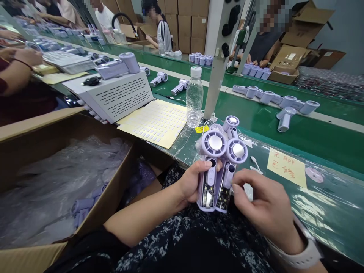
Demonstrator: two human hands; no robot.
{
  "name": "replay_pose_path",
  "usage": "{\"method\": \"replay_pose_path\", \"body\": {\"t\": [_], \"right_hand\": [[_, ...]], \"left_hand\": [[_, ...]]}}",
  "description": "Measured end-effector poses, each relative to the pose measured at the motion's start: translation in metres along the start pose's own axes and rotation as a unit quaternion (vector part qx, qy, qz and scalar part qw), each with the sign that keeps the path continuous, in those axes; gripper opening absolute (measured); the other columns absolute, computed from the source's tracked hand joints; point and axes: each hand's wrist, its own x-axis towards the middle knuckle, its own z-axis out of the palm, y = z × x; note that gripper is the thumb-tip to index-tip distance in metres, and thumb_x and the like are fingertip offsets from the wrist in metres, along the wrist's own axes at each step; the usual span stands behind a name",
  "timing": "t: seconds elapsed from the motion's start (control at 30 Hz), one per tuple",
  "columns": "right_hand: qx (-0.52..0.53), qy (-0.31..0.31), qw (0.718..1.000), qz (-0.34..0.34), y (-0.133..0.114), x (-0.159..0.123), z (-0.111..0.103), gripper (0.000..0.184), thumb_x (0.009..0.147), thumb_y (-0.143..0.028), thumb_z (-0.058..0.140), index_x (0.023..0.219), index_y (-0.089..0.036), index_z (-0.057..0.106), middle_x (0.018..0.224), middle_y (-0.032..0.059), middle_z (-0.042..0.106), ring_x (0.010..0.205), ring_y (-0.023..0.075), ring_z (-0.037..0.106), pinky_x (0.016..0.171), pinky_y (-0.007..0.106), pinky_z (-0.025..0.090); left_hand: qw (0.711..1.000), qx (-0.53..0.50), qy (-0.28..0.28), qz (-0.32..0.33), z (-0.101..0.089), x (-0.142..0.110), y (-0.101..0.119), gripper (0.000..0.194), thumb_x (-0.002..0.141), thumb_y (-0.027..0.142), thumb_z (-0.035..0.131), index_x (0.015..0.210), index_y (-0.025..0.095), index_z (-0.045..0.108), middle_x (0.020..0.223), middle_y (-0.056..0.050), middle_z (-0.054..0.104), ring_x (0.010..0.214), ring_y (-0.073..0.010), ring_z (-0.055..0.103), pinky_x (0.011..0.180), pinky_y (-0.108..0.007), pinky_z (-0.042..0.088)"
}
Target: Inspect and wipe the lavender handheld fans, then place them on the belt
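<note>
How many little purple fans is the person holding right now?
2, side by side: one fan in the left hand, the other fan touched by the right hand. A third lies behind on the table.

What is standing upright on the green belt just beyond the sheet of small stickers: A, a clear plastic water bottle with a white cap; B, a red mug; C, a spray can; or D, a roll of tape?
A: a clear water bottle with a white cap stands beside the yellow sticker sheet.
</note>
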Motion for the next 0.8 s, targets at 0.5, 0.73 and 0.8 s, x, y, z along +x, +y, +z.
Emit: {"method": "replay_pose_path", "body": {"t": [0.5, 0.73, 0.8], "right_hand": [[0.174, -0.107, 0.969, 0.136, 0.011, -0.025, -0.015, 0.019, 0.109, -0.037, 0.052, 0.125, -0.033, 0.06, 0.085, 0.0013, 0.071, 0.075, 0.0179, 0.073, 0.067, 0.026, 0.061], [-0.004, -0.073, 0.989, 0.131, 0.048, -0.017, -0.029, 0.053, 0.107, -0.058, 0.043, 0.085, -0.023, 0.077, 0.097, 0.0098, 0.076, 0.094, 0.0288, 0.074, 0.083, 0.043, 0.061], [-0.115, 0.009, 0.97, 0.215, 0.088, -0.006, -0.046, 0.038, 0.109, -0.044, 0.044, 0.106, -0.021, 0.074, 0.075, 0.0046, 0.073, 0.072, 0.0238, 0.073, 0.068, 0.036, 0.06]], "left_hand": [[0.997, -0.026, -0.047, 0.053, 0.006, 0.007, 0.023, 0.05, 0.073, 0.066, 0.072, 0.076, 0.016, 0.066, 0.103, -0.012, 0.075, 0.082, -0.023, 0.071, 0.074, -0.033, 0.057], [0.995, 0.055, 0.031, 0.079, -0.024, -0.013, 0.043, 0.052, 0.064, 0.066, 0.081, 0.075, 0.017, 0.073, 0.088, -0.009, 0.078, 0.08, -0.0254, 0.073, 0.077, -0.034, 0.057], [0.988, 0.091, 0.08, 0.09, -0.04, -0.035, 0.049, 0.047, 0.066, 0.06, 0.085, 0.09, 0.02, 0.079, 0.09, -0.005, 0.081, 0.081, -0.0244, 0.074, 0.075, -0.032, 0.057]]}}
